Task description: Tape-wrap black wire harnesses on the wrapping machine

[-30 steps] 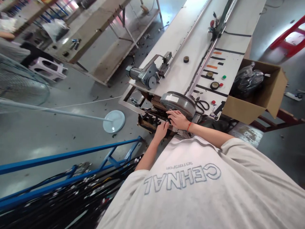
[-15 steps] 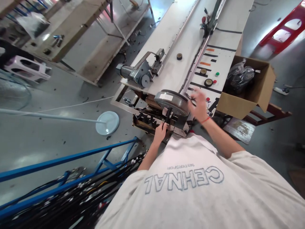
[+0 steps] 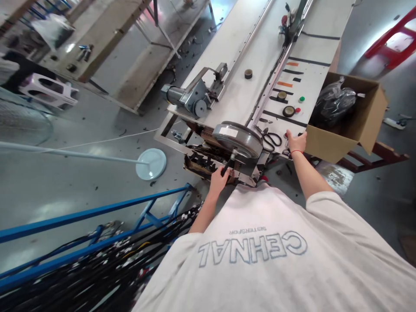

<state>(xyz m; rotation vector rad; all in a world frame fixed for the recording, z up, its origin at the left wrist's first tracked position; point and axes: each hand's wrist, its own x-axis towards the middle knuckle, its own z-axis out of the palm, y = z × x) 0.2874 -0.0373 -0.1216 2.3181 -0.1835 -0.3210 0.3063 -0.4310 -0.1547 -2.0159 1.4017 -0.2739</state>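
My left hand [image 3: 219, 180] is closed around a short black cable end [image 3: 229, 166] with a pale tip, just in front of the table's near end. Above it sits a grey round reel [image 3: 238, 138] with a white label. My right hand [image 3: 297, 142] rests at the table's near right corner, thumb and fingers apart, beside a small red button [image 3: 286, 135]. Between the reel and that hand lie black-handled scissors [image 3: 271, 139]. Whatever is under the right palm is hidden.
On the long white table [image 3: 227, 104] are a metal motor unit [image 3: 195, 97], tape rolls [image 3: 288, 111] and a rail. A cardboard box [image 3: 338, 141] with a black bag stands at the right. At the left are a blue rack [image 3: 97, 212] of black cables and a pole with a round base [image 3: 151, 164].
My right hand has moved right, from beside the reel to the table's right corner, uncovering the scissors. My left hand stays low, and the black piece in it is tilted more, showing its pale tip.
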